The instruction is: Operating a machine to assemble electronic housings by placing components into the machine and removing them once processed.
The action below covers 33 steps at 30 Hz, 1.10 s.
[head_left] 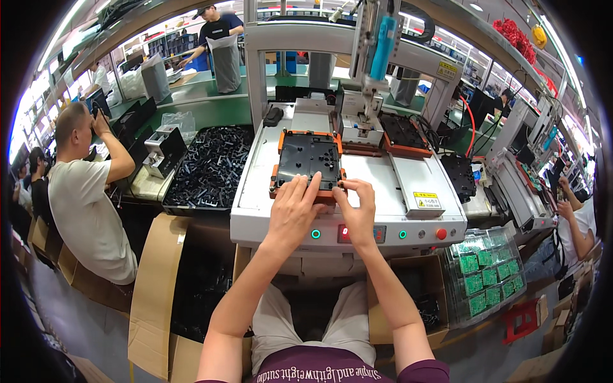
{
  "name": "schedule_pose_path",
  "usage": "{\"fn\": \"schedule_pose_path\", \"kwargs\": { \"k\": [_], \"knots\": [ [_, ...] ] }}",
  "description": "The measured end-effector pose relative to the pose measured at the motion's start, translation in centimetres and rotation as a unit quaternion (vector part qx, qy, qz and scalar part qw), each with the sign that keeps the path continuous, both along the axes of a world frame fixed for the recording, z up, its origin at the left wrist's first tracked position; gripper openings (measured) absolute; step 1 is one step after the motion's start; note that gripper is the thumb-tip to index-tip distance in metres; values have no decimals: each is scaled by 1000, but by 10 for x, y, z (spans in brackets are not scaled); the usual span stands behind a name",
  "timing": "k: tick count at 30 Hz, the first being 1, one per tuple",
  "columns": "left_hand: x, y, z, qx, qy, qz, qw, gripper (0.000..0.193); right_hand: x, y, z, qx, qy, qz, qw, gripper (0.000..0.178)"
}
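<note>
A black plastic panel (309, 158) with small raised parts lies in an orange fixture (281, 135) on the white machine bed. My left hand (292, 209) rests with outstretched fingers on the panel's front edge. At the fixture's front right corner, my right hand (357, 210) has thumb and index finger drawn together in a pinch. Whatever sits between those fingertips is too small to make out. A second black panel (405, 131) lies in another orange fixture to the right, beside the machine's screwdriver head (368, 108).
Small black parts fill a tray (207, 166) at left. A red button (441, 234) and lit green buttons (316, 234) line the machine front. Open cardboard boxes (153, 287) flank my legs. Green circuit boards (488, 276) lie in clear trays at right. A person (89, 191) stands at left.
</note>
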<state>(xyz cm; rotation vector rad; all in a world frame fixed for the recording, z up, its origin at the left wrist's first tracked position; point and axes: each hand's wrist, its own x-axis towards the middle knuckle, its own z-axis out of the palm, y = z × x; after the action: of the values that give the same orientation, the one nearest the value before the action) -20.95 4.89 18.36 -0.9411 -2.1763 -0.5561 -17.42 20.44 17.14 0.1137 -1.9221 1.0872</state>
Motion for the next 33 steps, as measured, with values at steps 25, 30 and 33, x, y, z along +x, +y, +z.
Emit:
{"fn": "schedule_pose_path", "kwargs": {
  "k": [25,30,33],
  "knots": [
    [95,-224,-243,189,-238,348,887,37,124,-64,-38,263,-96,-17,960,27],
    [86,-310,-356,171,-592,425,663,61,161,-69,-102,210,-215,164,940,21],
    [87,-331,-391,257,-600,348,673,67,184,-72,-152,189,-276,190,923,17]
  ]
}}
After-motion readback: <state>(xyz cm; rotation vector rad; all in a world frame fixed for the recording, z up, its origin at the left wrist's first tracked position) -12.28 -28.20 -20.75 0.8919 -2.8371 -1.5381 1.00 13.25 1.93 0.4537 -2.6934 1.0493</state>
